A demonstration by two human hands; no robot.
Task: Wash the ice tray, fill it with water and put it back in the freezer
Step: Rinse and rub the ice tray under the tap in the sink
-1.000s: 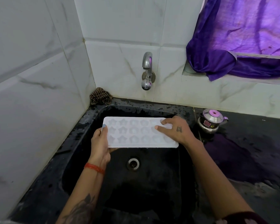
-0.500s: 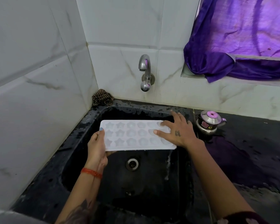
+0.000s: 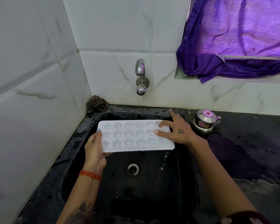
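Ice tray [image 3: 136, 135], a white plastic one with star and round cups, is held flat over the black stone sink [image 3: 152, 199], just below the shiny metal tap [image 3: 141, 76]. From the head view, the left hand [image 3: 94, 147] has its grip on the tray's left end, thumb on top and fingers under. The right hand [image 3: 176, 128] lies wide and flat, fingertips pressing the tray's right end. No water runs from the tap.

With only one hand really holding, the wet tray could slip or tip and spill into the sink. A small steel pot with a pink lid [image 3: 204, 121] stands near the right hand on the dark wet worktop [image 3: 249, 151] and could get knocked.
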